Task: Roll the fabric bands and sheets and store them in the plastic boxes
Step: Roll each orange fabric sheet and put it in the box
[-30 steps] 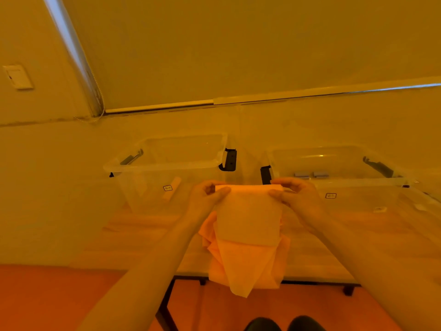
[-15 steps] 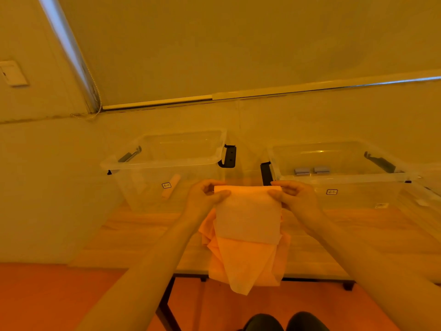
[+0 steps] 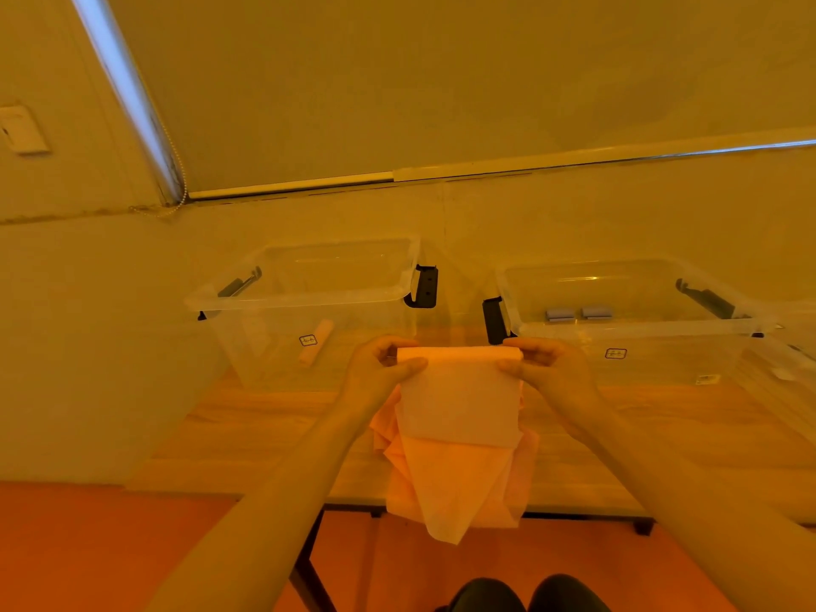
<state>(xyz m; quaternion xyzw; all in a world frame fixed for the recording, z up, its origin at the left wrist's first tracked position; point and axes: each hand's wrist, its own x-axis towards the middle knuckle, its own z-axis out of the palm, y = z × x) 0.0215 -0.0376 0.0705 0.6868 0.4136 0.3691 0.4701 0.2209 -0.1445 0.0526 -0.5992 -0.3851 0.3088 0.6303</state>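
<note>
Between the two hands, a pale orange sheet (image 3: 459, 404) is hanging in the air above the near edge of the table (image 3: 662, 435), and its top edge is being curled into a small roll. From the head view, the left hand (image 3: 375, 373) is pinching the roll's left end with thumb and curled fingers, and the right hand (image 3: 547, 368) is pinching the right end the same way. The roll's long axis is running straight across from one hand to the other, level, with both hands equally near it. Below the hands the loose cloth is draping down past the table edge, a bunched orange layer lying behind the flat front panel and ending in a point.

Beyond the left hand a clear left box (image 3: 309, 311) is sitting with one small rolled band (image 3: 315, 342) showing inside. Beyond the right hand a second clear box (image 3: 631, 320) is holding two grey rolls (image 3: 578, 313) near its back. Both boxes are standing open-topped and well apart from the sheet.

Judging by this, rolling is barely begun: most of the sheet is hanging unrolled, so the turning must be working downward toward the tail before either box comes into play.
</note>
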